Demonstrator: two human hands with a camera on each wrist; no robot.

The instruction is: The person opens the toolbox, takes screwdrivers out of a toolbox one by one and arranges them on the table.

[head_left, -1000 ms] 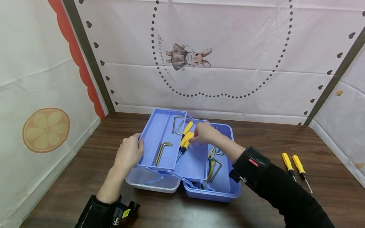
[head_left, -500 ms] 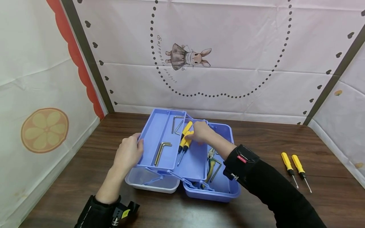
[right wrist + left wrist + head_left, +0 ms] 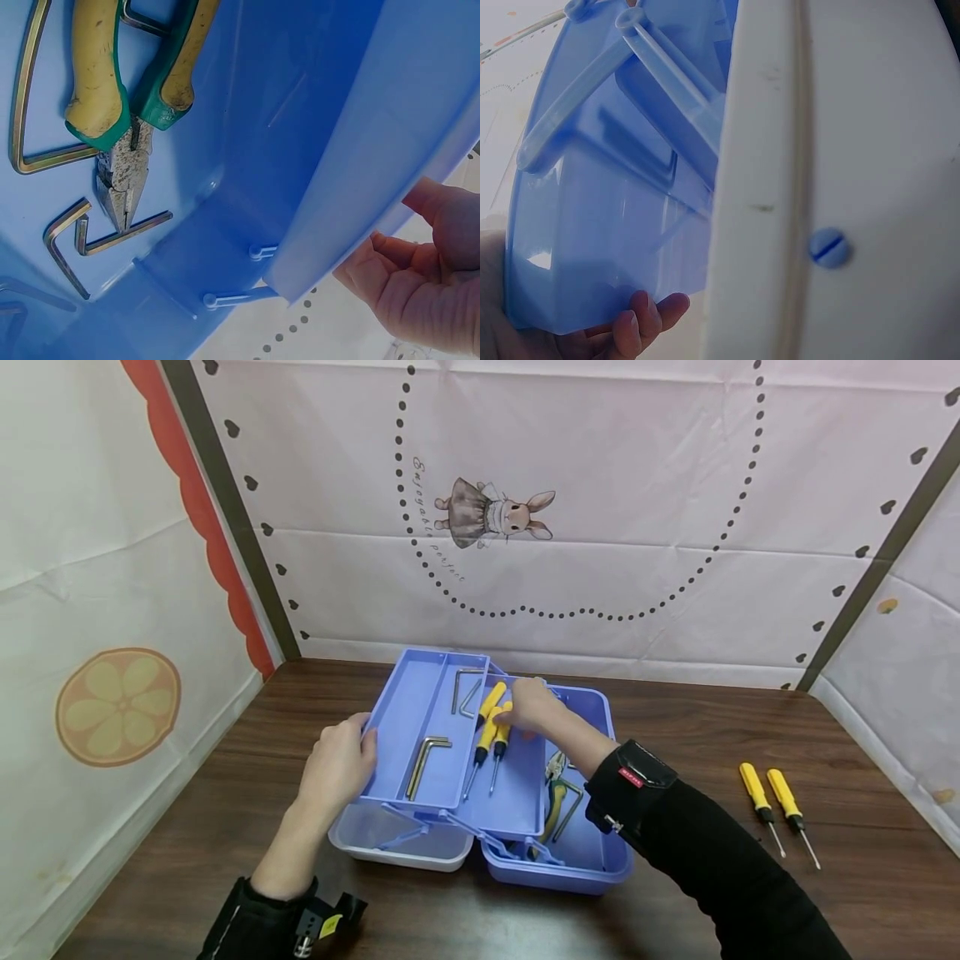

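My left hand point(image 3: 340, 762) grips the left edge of the toolbox's raised upper tray point(image 3: 401, 710). In the left wrist view its fingers point(image 3: 649, 319) curl under that blue tray. My right hand point(image 3: 531, 708) reaches over the lower tray point(image 3: 517, 797) and pinches the handle of a yellow screwdriver point(image 3: 501, 739) lying in it. Beside that one lie another yellow screwdriver point(image 3: 484, 739) and a third yellow handle point(image 3: 492, 697). The right wrist view shows the right hand point(image 3: 427, 262) beyond the tray wall, where the screwdriver is hidden.
Hex keys point(image 3: 424, 764) lie in the upper tray. Pliers point(image 3: 124, 169) and more hex keys point(image 3: 56, 161) are in the toolbox base point(image 3: 600, 877). The opened lid point(image 3: 405, 856) rests at left. Two yellow screwdrivers point(image 3: 755, 789) lie on the table point(image 3: 697, 718) at right.
The screwdrivers under my right hand have shifted, their shafts now side by side and pointing toward me. My right forearm has moved left. My left hand has stayed on the tray.
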